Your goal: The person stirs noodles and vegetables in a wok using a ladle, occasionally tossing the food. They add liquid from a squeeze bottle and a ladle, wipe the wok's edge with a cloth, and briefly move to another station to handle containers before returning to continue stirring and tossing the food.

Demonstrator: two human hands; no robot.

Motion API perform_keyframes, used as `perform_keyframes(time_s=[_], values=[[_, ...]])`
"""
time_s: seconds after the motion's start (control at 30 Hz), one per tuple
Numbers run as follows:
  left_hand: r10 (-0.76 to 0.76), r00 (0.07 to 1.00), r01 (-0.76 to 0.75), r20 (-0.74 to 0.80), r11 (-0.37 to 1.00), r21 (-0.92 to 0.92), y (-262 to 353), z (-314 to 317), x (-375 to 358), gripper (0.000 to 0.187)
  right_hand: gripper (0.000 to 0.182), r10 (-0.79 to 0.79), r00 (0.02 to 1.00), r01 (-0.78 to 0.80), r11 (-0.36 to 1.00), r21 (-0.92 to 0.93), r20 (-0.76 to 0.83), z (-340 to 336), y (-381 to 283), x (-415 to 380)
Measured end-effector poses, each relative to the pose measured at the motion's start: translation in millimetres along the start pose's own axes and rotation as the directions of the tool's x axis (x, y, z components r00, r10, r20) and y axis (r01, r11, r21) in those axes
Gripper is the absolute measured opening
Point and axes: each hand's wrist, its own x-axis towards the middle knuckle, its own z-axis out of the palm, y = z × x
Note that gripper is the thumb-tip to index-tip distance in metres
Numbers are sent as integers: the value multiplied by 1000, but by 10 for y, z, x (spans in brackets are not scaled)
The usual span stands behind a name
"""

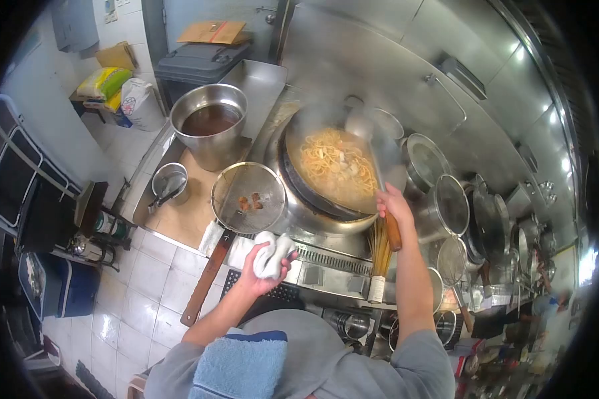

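My left hand (266, 269) is closed around a folded white cloth (270, 255), held in front of the stove edge. In my right hand (394, 205) is the wooden handle of a metal ladle (360, 126), whose bowl is over the far right side of the wok, blurred by steam. Noodles (339, 163) with pale pieces lie in brownish broth inside the dark wok (290, 174), which sits on the burner. Left of the wok, a round mesh strainer (256, 219) holds a few brown bits. Its long wooden handle points toward me, near my left forearm.
A steel pot of dark liquid (205, 143) and a small steel container (170, 181) stand on the left counter. A bamboo brush (378, 263) is upright at the stove's front. Several strainers and pots, including a mesh-topped pot (446, 206), crowd the right side.
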Motion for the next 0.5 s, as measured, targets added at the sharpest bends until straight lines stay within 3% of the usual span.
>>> perform_keyframes(time_s=[0.03, 0.07, 0.1, 0.17, 0.2, 0.27, 0.3, 0.37, 0.4, 0.43, 0.5], values=[[-78, 992, 81, 96, 996, -31, 28, -3, 89, 58, 24, 27, 997, -28, 1000, 3, 66, 34, -25, 43], [-110, 994, 110, -2, 993, 32, 22, -6, 170, 53, 29, 57, 990, -58, 998, 8, 128, 60, -27, 55], [-130, 991, 127, 35, 990, 61, -28, 36, 248, 55, 40, 39, 983, -17, 992, -125, 177, 81, -35, -15], [-63, 995, 78, -75, 974, 213, -159, 215, 381, 51, 63, 22, 963, 86, 921, -381, 270, 100, -172, -362], [24, 987, 26, -162, 953, 302, -232, 258, 475, 49, 66, 98, 957, 76, 825, -561, 274, 120, -405, -652], [220, 928, -52, -300, 875, 481, -352, 312, 653, 47, 66, -170, 924, 377, 556, -741, 343, -147, -53, -815], [196, 940, -18, -280, 847, 531, -361, 332, 717, 45, 67, -285, 871, 486, 373, -791, 401, -256, 110, -897], [141, 958, 50, -250, 776, 629, -334, 412, 861, 42, 69, -198, 913, 406, 358, -841, 356, -387, 33, -1219], [235, 917, 43, -324, 747, 664, -391, 482, 1021, 44, 70, -155, 931, 364, 351, -863, 330, -430, -60, -1403], [180, 941, 93, -285, 676, 731, -381, 639, 1078, 44, 71, -160, 944, 329, 355, -875, 289, -453, -124, -1563], [240, 882, 178, -406, 628, 758, -395, 847, 1321, 39, 71, -162, 966, 249, 368, -896, 202, -496, -240, -1875]])
